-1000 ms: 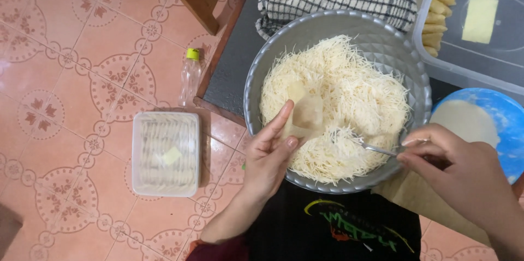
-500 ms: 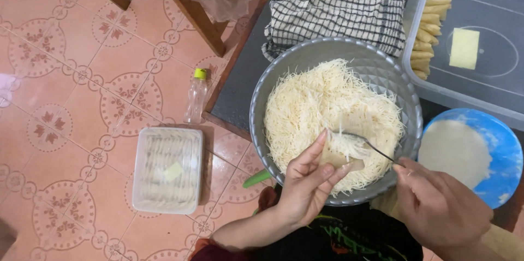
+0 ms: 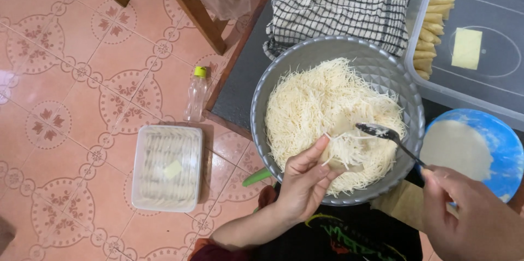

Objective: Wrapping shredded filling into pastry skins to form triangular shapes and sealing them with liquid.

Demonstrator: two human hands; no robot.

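A large grey metal bowl (image 3: 305, 59) full of pale shredded strands (image 3: 311, 102) rests on a dark table. My left hand (image 3: 303, 184) is cupped over the bowl's near rim, holding a small flat piece topped with a pinch of strands. My right hand (image 3: 469, 217) grips the handle of a metal spoon (image 3: 385, 134), whose bowl hovers above the strands just right of my left fingers.
A blue plate (image 3: 505, 146) with a thin white wrapper lies right of the bowl. Behind is a clear tub (image 3: 426, 83) of rolled yellow sticks and a checked cloth (image 3: 338, 4). On the tiled floor sit a lidded container (image 3: 166, 168) and a small bottle (image 3: 195, 94).
The spoon has lifted out of the strands and now hangs above them. My left hand has curled tighter around the small piece. My right hand has drawn back toward me.
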